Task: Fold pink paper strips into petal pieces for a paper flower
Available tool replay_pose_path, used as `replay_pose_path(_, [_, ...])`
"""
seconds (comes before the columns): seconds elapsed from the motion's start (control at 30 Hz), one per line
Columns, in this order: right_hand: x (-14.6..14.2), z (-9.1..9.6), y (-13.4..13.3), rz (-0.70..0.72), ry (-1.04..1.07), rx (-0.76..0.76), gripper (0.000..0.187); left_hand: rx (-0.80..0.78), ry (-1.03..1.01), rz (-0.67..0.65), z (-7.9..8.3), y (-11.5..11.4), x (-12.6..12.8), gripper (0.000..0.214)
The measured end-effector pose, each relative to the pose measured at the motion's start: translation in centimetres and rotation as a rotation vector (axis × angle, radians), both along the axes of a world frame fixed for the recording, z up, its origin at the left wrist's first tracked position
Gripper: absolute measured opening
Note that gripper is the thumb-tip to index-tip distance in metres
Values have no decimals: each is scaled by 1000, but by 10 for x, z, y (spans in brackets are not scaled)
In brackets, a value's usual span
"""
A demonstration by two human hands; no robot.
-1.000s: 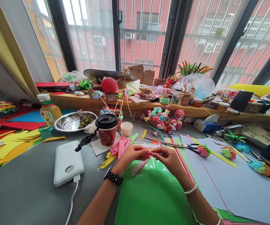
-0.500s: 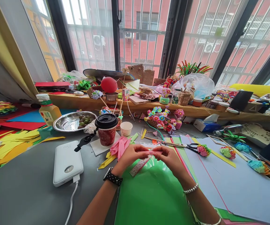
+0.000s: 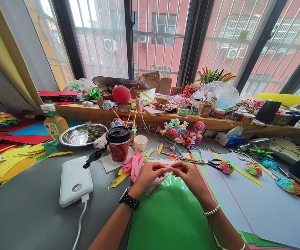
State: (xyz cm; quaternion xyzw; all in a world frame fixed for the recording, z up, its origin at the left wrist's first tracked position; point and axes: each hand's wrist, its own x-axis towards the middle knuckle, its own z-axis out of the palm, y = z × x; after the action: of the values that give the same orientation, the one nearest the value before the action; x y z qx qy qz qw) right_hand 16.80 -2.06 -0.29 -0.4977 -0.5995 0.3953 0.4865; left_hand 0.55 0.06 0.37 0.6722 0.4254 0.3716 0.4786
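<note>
Between the fingertips of both hands is a small pink piece of paper (image 3: 169, 169), mostly covered by the fingers. My left hand (image 3: 150, 175), with a dark watch on the wrist, pinches its left end. My right hand (image 3: 187, 176), with a beaded bracelet, pinches the right end. Below the hands lies a glossy green sheet (image 3: 170, 211). A patterned ruler (image 3: 153, 185) rests at the sheet's upper left, partly hidden by my left hand. Just left of that hand are folded pink paper strips (image 3: 134, 165) and yellow paper strips (image 3: 120, 179).
A white power bank (image 3: 75, 182) with a cable, a lidded coffee cup (image 3: 118, 147), a paper cup (image 3: 140, 142) and a metal plate (image 3: 70, 135) stand to the left. Scissors (image 3: 212, 163), paper sheets (image 3: 264, 205) and folded paper pieces (image 3: 253, 169) lie to the right.
My left hand and wrist have shifted slightly right, closer to my right hand. The left hand now covers more of the ruler. Both hands keep their pinch.
</note>
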Motion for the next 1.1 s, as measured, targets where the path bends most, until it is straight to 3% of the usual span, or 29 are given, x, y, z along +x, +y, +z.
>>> replay_pose_path(0.23, [2, -3, 3, -29, 196, -91, 22, 47, -34, 93, 6, -3, 3, 18])
replay_pose_path(0.43, [3, -6, 5, -91, 221, -32, 21, -17, -92, 91, 3, -1, 2, 19])
replay_pose_path(0.53, [3, -4, 4, -107, 272, -23, 22, -68, -217, 120, 2, 1, 1, 21])
replay_pose_path(0.7, [0, 1, 0, 22, 214, -91, 24, -51, -385, 244, 4, -1, 1, 29])
replay_pose_path(1.0, [-3, 3, -1, 68, 215, -138, 21, -134, -406, 220, 5, -3, 2, 21])
replay_pose_path(1.1, [-2, 2, -1, 115, 302, -234, 20, -136, -411, 116, 9, -3, 1, 21])
